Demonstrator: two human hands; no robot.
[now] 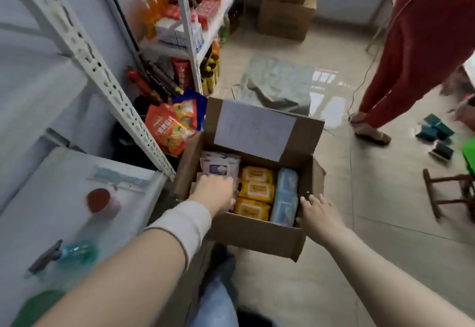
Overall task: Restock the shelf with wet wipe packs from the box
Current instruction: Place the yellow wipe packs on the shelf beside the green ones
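An open cardboard box [257, 236] sits on the floor in front of me. Inside lie pale purple wet wipe packs [221, 166] at the left, yellow packs [255, 191] in the middle and light blue packs [285, 195] at the right. My left hand [214, 193] reaches down into the box's left side, lying on the purple packs; the fingertips are hidden, so a grip is unclear. My right hand [317, 213] hovers at the box's right wall with fingers spread and nothing in it. The white metal shelf [102, 74] stands to my left.
The shelf carries orange snack bags [171, 131], bottles [151, 7] and cartons. A white surface [51, 198] at lower left holds a red-lidded jar [99, 199]. A person in red [416, 43] stands at the right. Stacked cardboard boxes [285, 5] are at the back, a wooden stool [447, 193] at far right.
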